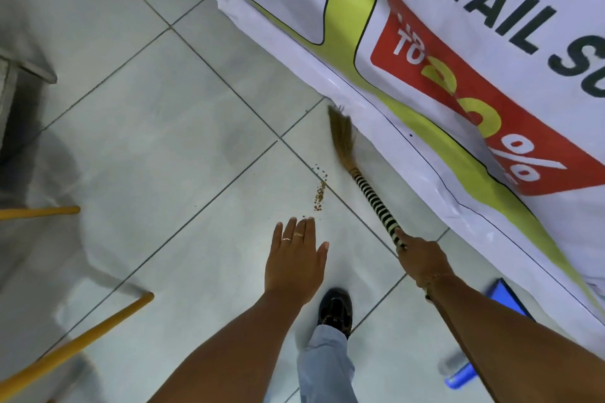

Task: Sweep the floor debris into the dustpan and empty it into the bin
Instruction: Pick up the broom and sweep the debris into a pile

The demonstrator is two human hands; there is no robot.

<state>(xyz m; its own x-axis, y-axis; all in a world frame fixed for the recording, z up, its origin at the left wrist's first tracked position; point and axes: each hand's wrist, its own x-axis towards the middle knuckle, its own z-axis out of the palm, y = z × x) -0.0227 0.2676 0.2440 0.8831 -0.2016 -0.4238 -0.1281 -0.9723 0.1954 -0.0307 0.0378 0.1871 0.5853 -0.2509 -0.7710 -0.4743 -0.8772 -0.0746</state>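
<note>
A grass broom [360,173] with a black-and-white striped handle lies low over the pale floor tiles, its bristle tip touching the banner's edge. My right hand [420,260] grips the handle's near end. A small trail of brown crumbs [320,193] sits on the tile just left of the broom. My left hand [294,258] hovers flat with fingers spread, just short of the crumbs, holding nothing. A blue dustpan [501,298] shows partly behind my right forearm at the lower right. No bin is in view.
A large printed banner [458,42] hangs along the right side, down to the floor. Two yellow wooden legs [75,348] slant in at the lower left. A grey metal frame [29,69] stands at the left edge. My black shoe [335,309] is planted below my hands.
</note>
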